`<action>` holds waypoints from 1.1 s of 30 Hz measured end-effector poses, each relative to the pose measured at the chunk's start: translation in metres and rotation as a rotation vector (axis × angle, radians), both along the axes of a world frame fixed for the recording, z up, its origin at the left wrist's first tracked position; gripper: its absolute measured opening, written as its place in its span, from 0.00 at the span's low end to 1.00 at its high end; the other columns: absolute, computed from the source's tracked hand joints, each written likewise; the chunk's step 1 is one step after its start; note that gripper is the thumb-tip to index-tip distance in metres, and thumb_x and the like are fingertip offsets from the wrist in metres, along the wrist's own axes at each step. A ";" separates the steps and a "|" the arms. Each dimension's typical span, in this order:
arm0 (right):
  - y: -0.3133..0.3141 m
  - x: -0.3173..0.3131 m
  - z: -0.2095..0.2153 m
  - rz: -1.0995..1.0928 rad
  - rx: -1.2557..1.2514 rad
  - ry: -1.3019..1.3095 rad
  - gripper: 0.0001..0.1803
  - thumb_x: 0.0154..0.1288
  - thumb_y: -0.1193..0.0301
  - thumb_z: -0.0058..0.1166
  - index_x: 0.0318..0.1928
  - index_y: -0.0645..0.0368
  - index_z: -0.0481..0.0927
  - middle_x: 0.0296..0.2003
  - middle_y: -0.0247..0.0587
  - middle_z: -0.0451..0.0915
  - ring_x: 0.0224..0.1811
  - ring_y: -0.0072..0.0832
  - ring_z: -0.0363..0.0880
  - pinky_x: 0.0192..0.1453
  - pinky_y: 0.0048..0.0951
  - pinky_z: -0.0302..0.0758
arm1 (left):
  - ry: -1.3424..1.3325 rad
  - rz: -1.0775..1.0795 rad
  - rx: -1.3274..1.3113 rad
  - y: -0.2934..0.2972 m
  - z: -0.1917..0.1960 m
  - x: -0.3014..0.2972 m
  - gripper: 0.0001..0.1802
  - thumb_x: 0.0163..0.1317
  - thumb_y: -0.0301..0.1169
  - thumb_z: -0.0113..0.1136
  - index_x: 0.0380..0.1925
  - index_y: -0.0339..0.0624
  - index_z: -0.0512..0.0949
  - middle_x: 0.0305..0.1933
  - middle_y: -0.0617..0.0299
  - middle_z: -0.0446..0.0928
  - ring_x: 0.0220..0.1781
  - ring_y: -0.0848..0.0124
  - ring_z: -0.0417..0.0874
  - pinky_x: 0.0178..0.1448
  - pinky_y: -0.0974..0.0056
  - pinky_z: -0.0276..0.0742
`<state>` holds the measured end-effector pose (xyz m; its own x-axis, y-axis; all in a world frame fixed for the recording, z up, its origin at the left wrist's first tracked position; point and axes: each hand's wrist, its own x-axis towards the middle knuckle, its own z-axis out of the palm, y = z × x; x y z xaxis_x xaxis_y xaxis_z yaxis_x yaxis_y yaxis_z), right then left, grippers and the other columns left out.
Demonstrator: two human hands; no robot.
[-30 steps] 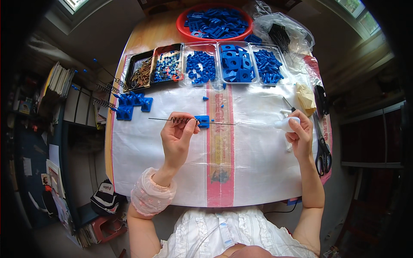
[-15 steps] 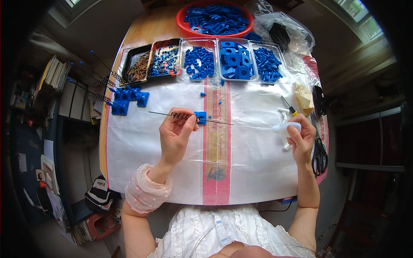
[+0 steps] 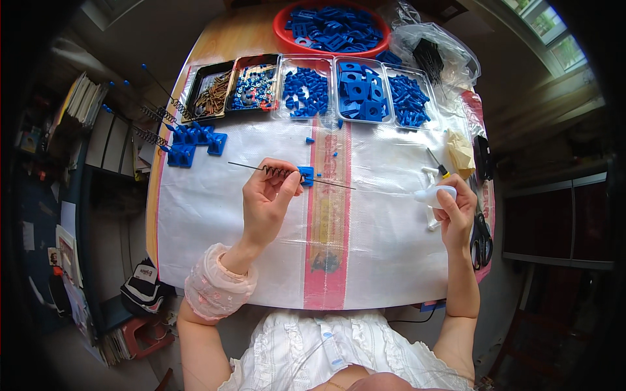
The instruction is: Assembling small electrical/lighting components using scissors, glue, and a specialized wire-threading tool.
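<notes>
Over the middle of the table, my left hand [image 3: 264, 199] is closed on a black coil spring [image 3: 277, 172] with its fingertips. A thin dark rod [image 3: 334, 186] runs through the spring and sticks out on both sides. At the spring's right end sits a blue plastic bracket [image 3: 306, 174], partly hidden by my fingers. My right hand [image 3: 458, 208], well to the right, grips a small white squeeze bottle [image 3: 428, 195] whose narrow nozzle points left toward the rod. Beside that hand lie a white plastic piece [image 3: 431, 220] and a yellow-and-black screwdriver [image 3: 443, 171].
Along the back stand trays of screws [image 3: 212, 96], small nuts [image 3: 253, 88] and blue parts [image 3: 305, 91], before a red basin [image 3: 280, 36]. Blue brackets with springs and rods [image 3: 186, 144] stand at left. Black scissors [image 3: 481, 242] lie at right. Small blue pieces [image 3: 310, 140] lie mid-table.
The whole view has shifted slightly. Both hands keep the same holds, and the bottle and the rod stay in nearly the same places.
</notes>
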<state>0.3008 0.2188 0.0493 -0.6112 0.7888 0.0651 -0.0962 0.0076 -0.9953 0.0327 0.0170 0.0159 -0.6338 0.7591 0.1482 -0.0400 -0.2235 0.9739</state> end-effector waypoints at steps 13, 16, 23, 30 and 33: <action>0.001 -0.001 -0.001 -0.011 -0.013 -0.013 0.06 0.68 0.72 0.59 0.36 0.62 0.77 0.24 0.25 0.69 0.19 0.07 0.55 0.21 0.18 0.47 | 0.008 0.003 0.005 0.000 0.001 -0.001 0.04 0.73 0.24 0.57 0.43 0.36 0.77 0.37 0.60 0.80 0.36 0.76 0.80 0.44 0.71 0.78; 0.001 0.000 -0.002 -0.008 -0.005 -0.013 0.06 0.68 0.72 0.59 0.36 0.62 0.77 0.23 0.25 0.69 0.19 0.07 0.56 0.21 0.18 0.47 | 0.012 0.002 0.004 0.000 0.001 -0.001 0.04 0.73 0.24 0.57 0.43 0.36 0.77 0.37 0.60 0.81 0.36 0.76 0.80 0.44 0.71 0.78; 0.001 -0.001 -0.001 -0.001 0.004 -0.016 0.07 0.68 0.71 0.59 0.37 0.61 0.77 0.23 0.25 0.69 0.19 0.07 0.55 0.21 0.18 0.47 | -0.003 0.003 0.000 0.000 0.000 -0.001 0.03 0.73 0.24 0.57 0.43 0.36 0.77 0.37 0.60 0.80 0.36 0.76 0.80 0.44 0.71 0.78; 0.002 0.000 -0.004 -0.003 -0.008 -0.007 0.07 0.69 0.71 0.59 0.37 0.62 0.77 0.23 0.25 0.69 0.19 0.07 0.55 0.21 0.18 0.46 | -0.001 -0.005 0.013 0.000 0.000 -0.002 0.03 0.73 0.24 0.57 0.43 0.36 0.77 0.37 0.60 0.80 0.36 0.76 0.80 0.44 0.71 0.78; 0.003 0.001 -0.005 -0.008 -0.010 -0.003 0.07 0.69 0.71 0.59 0.37 0.62 0.77 0.23 0.24 0.69 0.19 0.07 0.55 0.21 0.18 0.46 | -0.007 -0.005 0.014 0.000 0.000 -0.002 0.03 0.73 0.24 0.57 0.43 0.36 0.77 0.37 0.60 0.80 0.36 0.76 0.80 0.44 0.71 0.78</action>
<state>0.3013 0.2221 0.0439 -0.6051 0.7942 0.0556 -0.0937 -0.0017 -0.9956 0.0308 0.0168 0.0160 -0.6309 0.7603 0.1544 -0.0475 -0.2365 0.9705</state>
